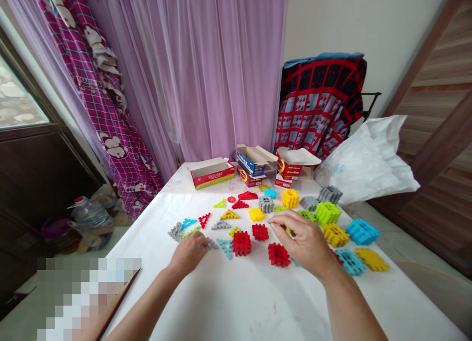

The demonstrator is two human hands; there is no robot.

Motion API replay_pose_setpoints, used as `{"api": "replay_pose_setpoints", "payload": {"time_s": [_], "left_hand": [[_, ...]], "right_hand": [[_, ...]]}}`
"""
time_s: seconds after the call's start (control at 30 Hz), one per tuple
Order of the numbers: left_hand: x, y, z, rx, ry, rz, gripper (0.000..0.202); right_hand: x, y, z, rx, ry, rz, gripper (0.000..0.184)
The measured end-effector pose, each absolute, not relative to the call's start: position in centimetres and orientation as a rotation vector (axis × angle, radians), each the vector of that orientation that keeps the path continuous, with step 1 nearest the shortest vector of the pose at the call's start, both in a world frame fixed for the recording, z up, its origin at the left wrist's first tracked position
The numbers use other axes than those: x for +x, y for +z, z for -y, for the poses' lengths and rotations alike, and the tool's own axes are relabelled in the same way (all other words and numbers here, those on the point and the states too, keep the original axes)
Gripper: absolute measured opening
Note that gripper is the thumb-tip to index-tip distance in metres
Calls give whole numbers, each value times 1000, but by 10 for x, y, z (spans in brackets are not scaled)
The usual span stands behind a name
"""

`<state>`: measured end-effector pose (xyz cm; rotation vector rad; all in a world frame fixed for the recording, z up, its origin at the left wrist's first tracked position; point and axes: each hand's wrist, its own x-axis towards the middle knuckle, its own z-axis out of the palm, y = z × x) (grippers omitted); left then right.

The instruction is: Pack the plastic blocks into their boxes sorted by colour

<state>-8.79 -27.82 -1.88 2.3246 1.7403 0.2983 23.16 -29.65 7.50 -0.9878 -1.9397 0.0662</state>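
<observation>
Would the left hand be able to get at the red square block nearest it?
Probably yes: the red square block stands near the left hand, with only a blue triangle and a grey piece lying low between.

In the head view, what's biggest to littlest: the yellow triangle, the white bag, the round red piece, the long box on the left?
1. White bag
2. Long box
3. Yellow triangle
4. Round red piece
</observation>
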Motion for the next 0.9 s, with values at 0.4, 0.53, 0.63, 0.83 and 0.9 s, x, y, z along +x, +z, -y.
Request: {"api": "replay_pose_setpoints", "payload": {"time_s": [0.4, 0.53, 0.63, 0.83, 0.9], "left_hand": [[-44, -10, 217, 2359, 366, -1816, 15], [-44, -14, 214, 2350, 340, -1819, 20], [-47, -15, 215, 2346, 317, -1821, 22], [-46, -16, 216, 2345, 269, -1831, 25], [-46, -16, 216, 2345, 255, -1832, 26]], "right_hand": [[250, 69, 281, -1021, -25, 1890, 15], [250, 66, 280, -1023, -34, 1896, 15], [246, 65, 281, -1013, -26, 1915, 15], [242, 67, 283, -987, -43, 1925, 16], [242, 67, 283, -987, -46, 1931, 15]]}}
